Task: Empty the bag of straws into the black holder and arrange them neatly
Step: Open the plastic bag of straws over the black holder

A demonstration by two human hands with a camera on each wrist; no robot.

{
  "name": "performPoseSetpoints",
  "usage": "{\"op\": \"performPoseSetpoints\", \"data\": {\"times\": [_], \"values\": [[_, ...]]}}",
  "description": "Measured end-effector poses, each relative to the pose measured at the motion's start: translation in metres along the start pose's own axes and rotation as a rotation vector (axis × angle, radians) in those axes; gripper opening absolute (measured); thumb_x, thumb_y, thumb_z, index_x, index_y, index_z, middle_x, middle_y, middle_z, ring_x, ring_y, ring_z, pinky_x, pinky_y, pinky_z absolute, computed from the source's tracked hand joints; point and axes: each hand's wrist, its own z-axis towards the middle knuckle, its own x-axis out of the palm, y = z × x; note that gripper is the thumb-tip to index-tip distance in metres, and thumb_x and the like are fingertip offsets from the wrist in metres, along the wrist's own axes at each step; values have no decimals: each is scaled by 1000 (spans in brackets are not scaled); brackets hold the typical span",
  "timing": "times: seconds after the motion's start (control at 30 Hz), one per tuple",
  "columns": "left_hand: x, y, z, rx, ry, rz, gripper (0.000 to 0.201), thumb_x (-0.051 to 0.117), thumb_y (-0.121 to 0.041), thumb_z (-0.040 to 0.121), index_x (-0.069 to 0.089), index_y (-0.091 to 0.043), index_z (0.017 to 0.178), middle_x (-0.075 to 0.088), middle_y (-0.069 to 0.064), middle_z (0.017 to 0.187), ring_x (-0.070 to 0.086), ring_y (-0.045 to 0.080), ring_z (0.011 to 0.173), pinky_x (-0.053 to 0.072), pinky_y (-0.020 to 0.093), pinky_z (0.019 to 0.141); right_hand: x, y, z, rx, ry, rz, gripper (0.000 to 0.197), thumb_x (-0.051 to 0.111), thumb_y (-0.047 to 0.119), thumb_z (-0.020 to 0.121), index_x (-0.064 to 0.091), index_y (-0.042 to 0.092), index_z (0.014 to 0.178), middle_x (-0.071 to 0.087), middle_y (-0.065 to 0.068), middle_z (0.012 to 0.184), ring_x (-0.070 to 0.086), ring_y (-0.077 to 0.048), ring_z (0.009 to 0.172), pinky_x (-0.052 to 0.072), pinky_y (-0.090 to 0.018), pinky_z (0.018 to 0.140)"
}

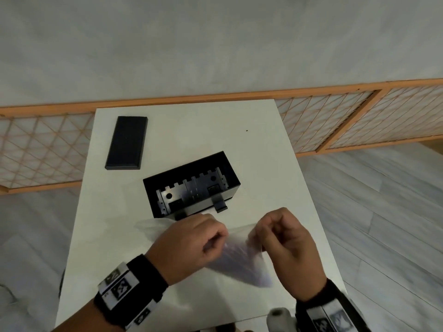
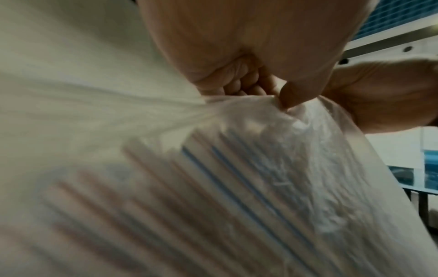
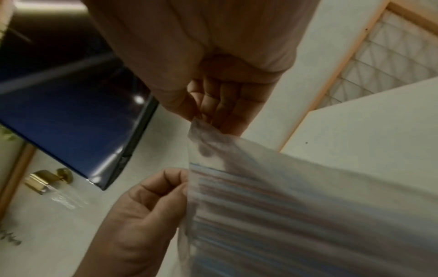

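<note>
A clear plastic bag of striped straws hangs between both hands above the near part of the white table. My left hand pinches one side of the bag's top edge, and my right hand pinches the other side. In the right wrist view the right hand holds a corner of the bag, with the left hand on the edge below it. The open black holder stands just beyond the hands, with a grey notched insert inside and no straws showing.
A flat black lid lies at the table's far left. A wooden lattice screen runs behind the table. A grey cylinder sits at the near edge by my right wrist. Grey plank floor surrounds the table.
</note>
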Motion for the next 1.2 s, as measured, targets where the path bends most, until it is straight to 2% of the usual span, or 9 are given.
{"op": "performPoseSetpoints", "data": {"times": [0.17,0.4,0.5,0.6,0.73,0.9,1.03,1.1,1.2], "values": [[9,5,-4,61,-11,40,4,64,-21,93,67,-22,95,62,-12,93,58,7,85,48,21,74,-3,18,-13,-48,-9,-4,15,54,-9,97,56,0,86,68,-16,70,63,-36,62,55,-42,63],[29,46,-26,-101,16,-35,8,61,-25,98,69,-28,96,61,-20,99,56,-5,91,47,16,81,-25,40,-16,-114,-124,-69,15,59,-5,95,60,6,85,70,-13,74,67,-37,70,56,-48,64],[30,51,-41,-241,-8,-95,9,66,-26,95,72,-32,92,66,-20,95,64,-1,90,53,26,82,-38,49,-18,-148,-87,-82,14,61,-2,96,62,9,87,70,-14,76,65,-37,71,54,-52,66],[27,38,-46,-414,-146,-246,20,70,-13,92,68,-32,85,67,-12,91,67,11,86,55,26,78,-40,53,-27,-181,-42,-55,5,62,4,95,63,7,91,70,-16,80,66,-38,75,54,-52,70],[7,22,-47,-611,-347,-443,28,63,-7,96,69,-34,101,67,3,88,66,16,74,59,26,67,-51,46,-29,-152,-93,-48,14,68,20,89,64,7,89,71,-14,85,65,-39,82,53,-48,75],[-11,-8,-40,-729,-383,-863,32,54,9,95,73,-13,109,75,3,96,74,14,90,61,33,86,-55,0,-24,48,-148,-52,17,62,-3,95,56,11,86,69,-13,84,65,-22,81,50,-42,74],[-6,-16,-36,-768,-402,-1095,10,61,0,91,64,-9,86,65,9,90,64,23,86,54,35,82,-39,-31,-22,42,-121,-37,29,44,-12,99,53,13,87,60,-18,86,61,-31,83,53,-56,82],[-1,-18,-36,-757,-386,-955,18,62,0,89,58,-15,79,50,2,75,49,17,73,46,33,74,-31,-41,-23,-80,-65,-247,37,43,-13,96,60,17,83,59,-8,84,60,-28,84,53,-50,84],[0,-19,-42,-722,-392,-580,24,54,5,90,58,-16,78,50,-7,72,45,2,58,37,15,60,-23,-56,-24,-157,8,-573,50,47,-12,94,72,32,90,55,2,88,59,-10,85,47,-18,78]]}}
